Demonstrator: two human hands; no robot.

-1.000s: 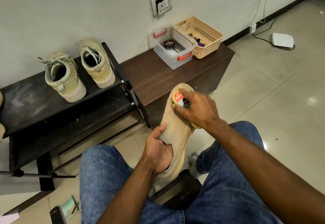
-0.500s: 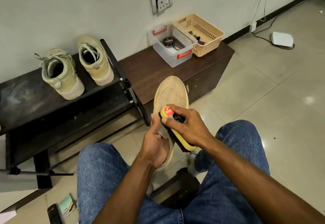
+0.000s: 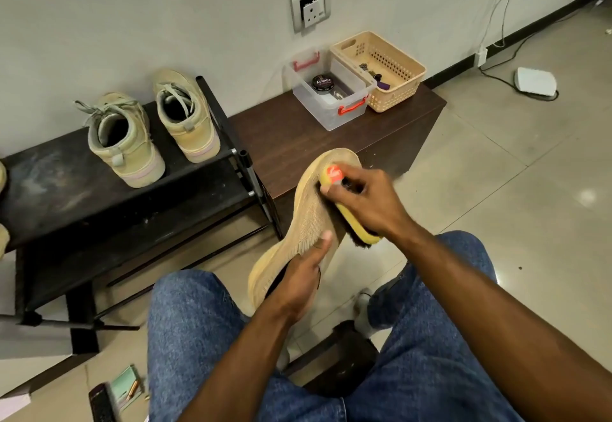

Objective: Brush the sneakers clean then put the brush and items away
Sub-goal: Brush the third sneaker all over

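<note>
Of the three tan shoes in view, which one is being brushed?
The knit slip-on sneaker, held by the left hand under the yellow brush. The two lace-up sneakers stand untouched on the black rack.

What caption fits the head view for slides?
Left hand holds a tan knit sneaker while right hand runs a yellow shoe brush along it.

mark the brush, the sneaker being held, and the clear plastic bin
brush (image 3: 359, 229): head view, on the yellow back near its rear end.
sneaker (image 3: 313, 219): head view, on the tan knit upper, mid-shoe.
clear plastic bin (image 3: 326, 113): head view, on the front wall left of the red handle.
</note>
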